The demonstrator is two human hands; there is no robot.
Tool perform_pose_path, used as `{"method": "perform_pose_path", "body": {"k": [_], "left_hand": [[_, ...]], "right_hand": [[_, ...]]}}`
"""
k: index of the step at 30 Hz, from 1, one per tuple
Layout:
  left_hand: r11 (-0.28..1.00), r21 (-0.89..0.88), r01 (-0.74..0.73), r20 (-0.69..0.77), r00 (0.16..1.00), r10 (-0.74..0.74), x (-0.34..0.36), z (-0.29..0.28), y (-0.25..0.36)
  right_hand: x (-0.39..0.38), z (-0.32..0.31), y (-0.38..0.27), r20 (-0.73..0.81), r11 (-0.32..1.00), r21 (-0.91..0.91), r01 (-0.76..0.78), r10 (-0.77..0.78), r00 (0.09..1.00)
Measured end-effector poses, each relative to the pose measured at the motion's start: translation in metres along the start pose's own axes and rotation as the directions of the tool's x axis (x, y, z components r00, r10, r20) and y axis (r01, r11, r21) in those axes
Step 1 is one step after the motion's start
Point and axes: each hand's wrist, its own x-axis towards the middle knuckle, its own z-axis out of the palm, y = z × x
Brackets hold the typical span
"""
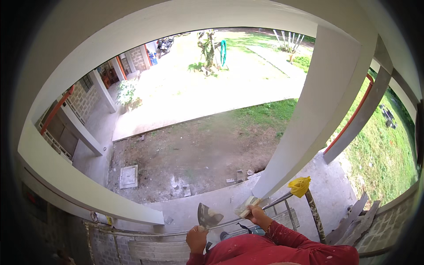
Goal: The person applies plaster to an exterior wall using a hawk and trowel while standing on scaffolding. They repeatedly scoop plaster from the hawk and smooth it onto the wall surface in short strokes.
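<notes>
My left hand (pixel 197 239) is closed round the handle of a putty knife (pixel 206 215). Its wide, dark blade points up and carries a pale smear. To the right, my right hand (pixel 258 216) grips a pale, flat-bladed tool (pixel 245 206) with whitish matter on it; its exact kind is hard to make out. The two tools are apart, in front of my red, paint-flecked shirt (pixel 251 249).
I am high up, by a metal scaffold rail (pixel 274 204) with a yellow bag (pixel 299 186) on its post. Wooden planks (pixel 160 250) lie below. A white column (pixel 304 119) rises ahead to the right; weathered boards (pixel 357 221) lean at the lower right.
</notes>
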Motion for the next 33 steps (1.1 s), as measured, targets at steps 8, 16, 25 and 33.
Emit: {"method": "perform_pose_path", "body": {"k": [8, 16, 25, 33], "left_hand": [[0.924, 0.199, -0.326, 0.061, 0.945, 0.320, 0.047, 0.044, 0.005], [0.939, 0.044, -0.342, 0.111, 0.935, 0.336, 0.087, 0.050, 0.057], [0.850, 0.030, -0.525, -0.227, 0.825, 0.517, 0.134, -0.090, 0.167], [0.761, 0.403, -0.508, -0.319, 0.701, 0.638, 0.095, -0.191, 0.255]], "right_hand": [[-0.022, -0.050, 0.008, -0.051, 0.991, 0.104, -0.080, 0.086, 0.995], [-0.051, -0.114, -0.007, -0.196, 0.964, 0.260, -0.049, 0.103, 0.975], [-0.142, 0.068, -0.192, 0.288, 0.505, -0.450, 0.737, -0.699, 0.655], [-0.263, 0.188, -0.290, 0.911, -0.764, -0.067, 0.642, -0.308, -0.272]]}}
